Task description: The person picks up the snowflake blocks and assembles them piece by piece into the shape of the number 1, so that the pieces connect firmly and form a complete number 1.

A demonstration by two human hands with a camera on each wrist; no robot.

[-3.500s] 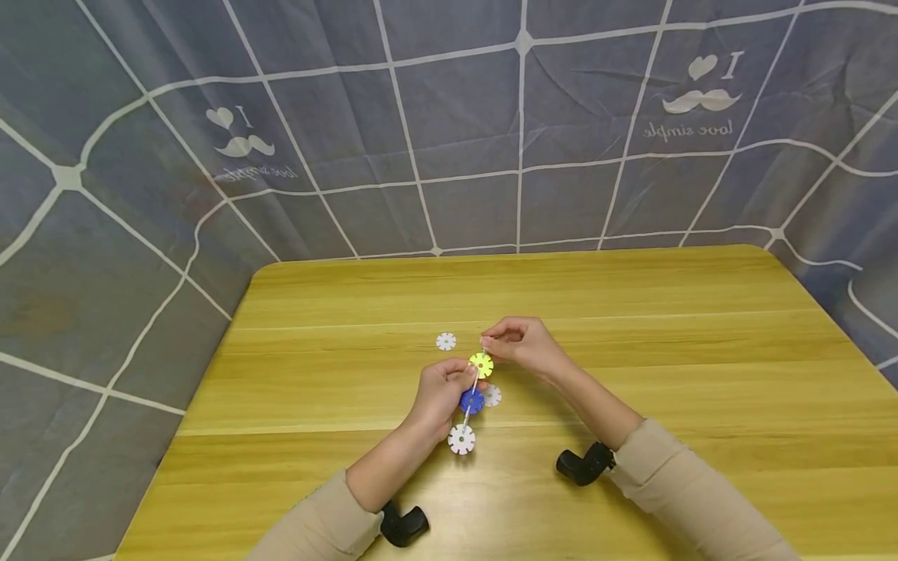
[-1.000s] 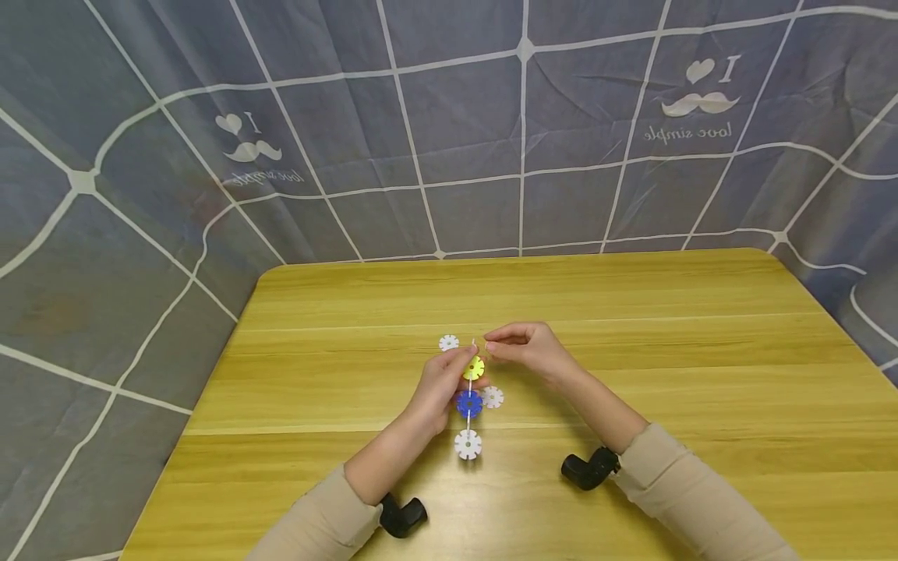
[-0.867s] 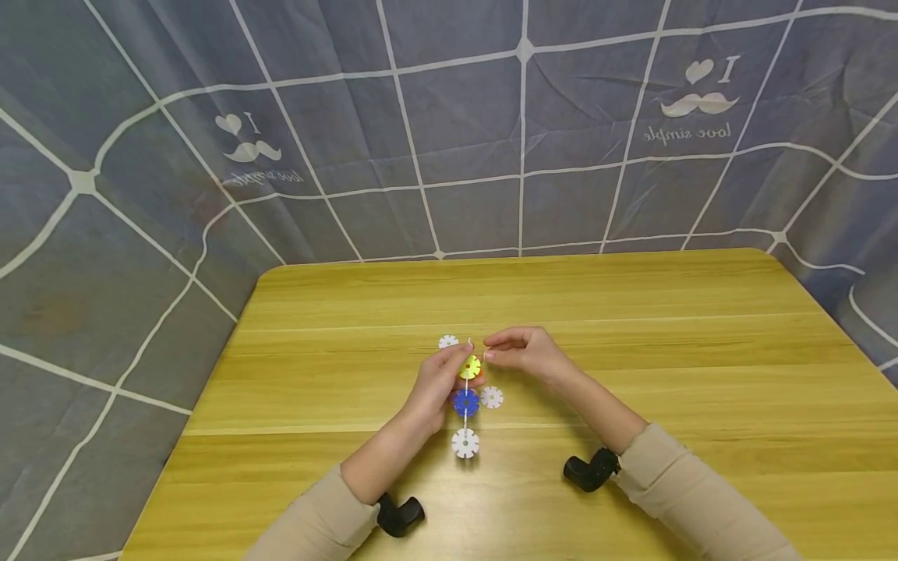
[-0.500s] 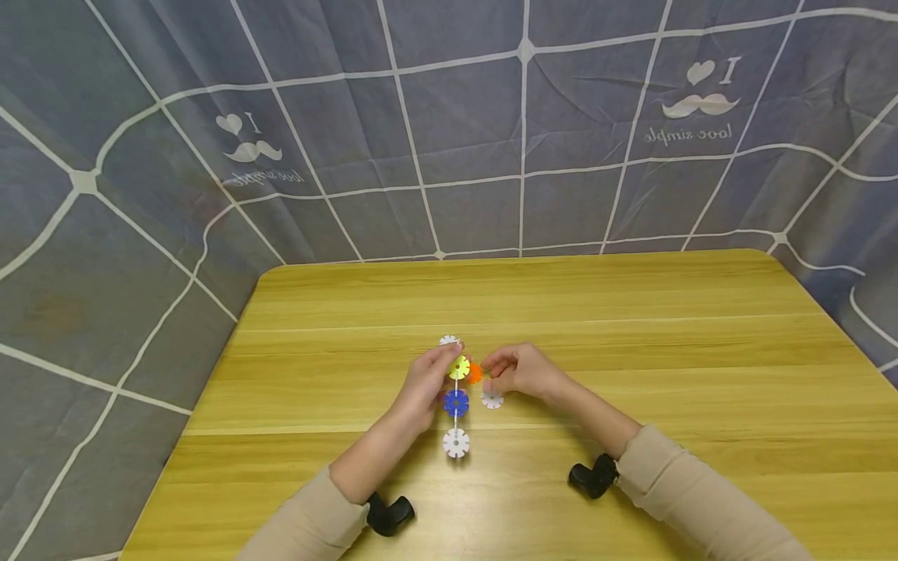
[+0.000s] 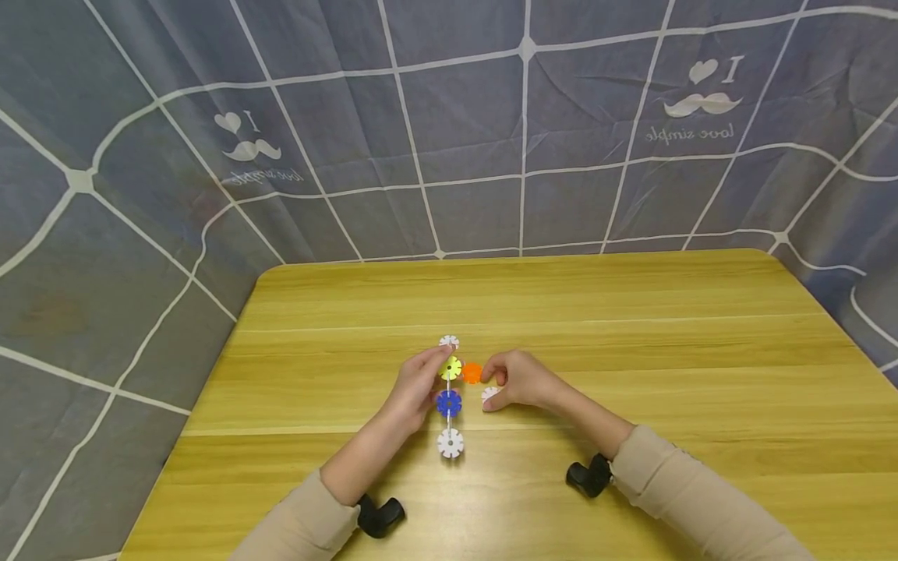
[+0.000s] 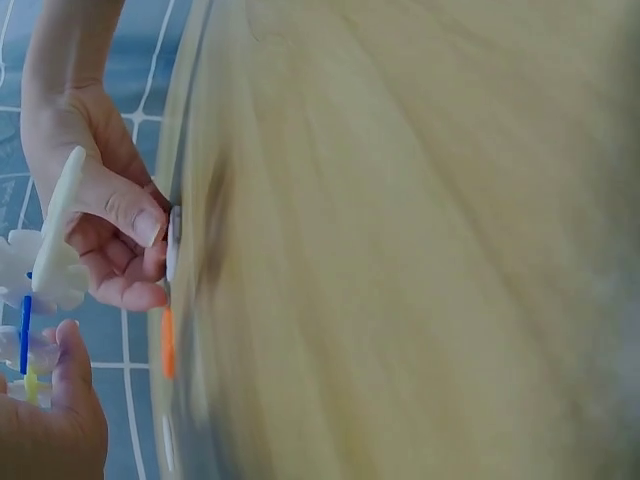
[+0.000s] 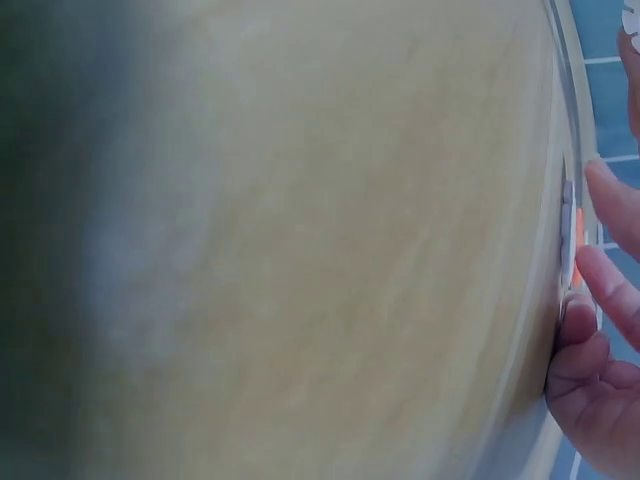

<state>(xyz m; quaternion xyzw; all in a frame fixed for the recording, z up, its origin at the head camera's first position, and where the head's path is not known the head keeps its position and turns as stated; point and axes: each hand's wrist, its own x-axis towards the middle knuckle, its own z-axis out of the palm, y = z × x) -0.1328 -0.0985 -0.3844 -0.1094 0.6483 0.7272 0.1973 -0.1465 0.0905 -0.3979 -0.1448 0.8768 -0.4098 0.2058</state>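
In the head view my left hand [image 5: 415,383] holds a chain of slotted snowflake discs. Its yellow disc [image 5: 451,368] is by the fingers, the blue disc [image 5: 449,403] below it, and a white disc [image 5: 450,443] at the near end; white discs seen edge-on link them. My right hand [image 5: 522,379] is over a loose white disc [image 5: 489,393] on the table, thumb and fingers spread around its edge. In the right wrist view, that white disc [image 7: 568,240] lies flat beside the fingers. An orange disc [image 5: 472,373] lies between the hands.
Another loose white disc [image 5: 449,340] lies just beyond the left fingertips. The wooden table [image 5: 631,312] runs back to a grey curtain [image 5: 463,125] with white lines. A black mount [image 5: 591,475] sits at the right wrist, and another black mount [image 5: 381,516] at the left.
My right hand has left the chain's far end and come down to the loose white disc. My left hand has carried the chain leftward, bringing the orange disc into view.
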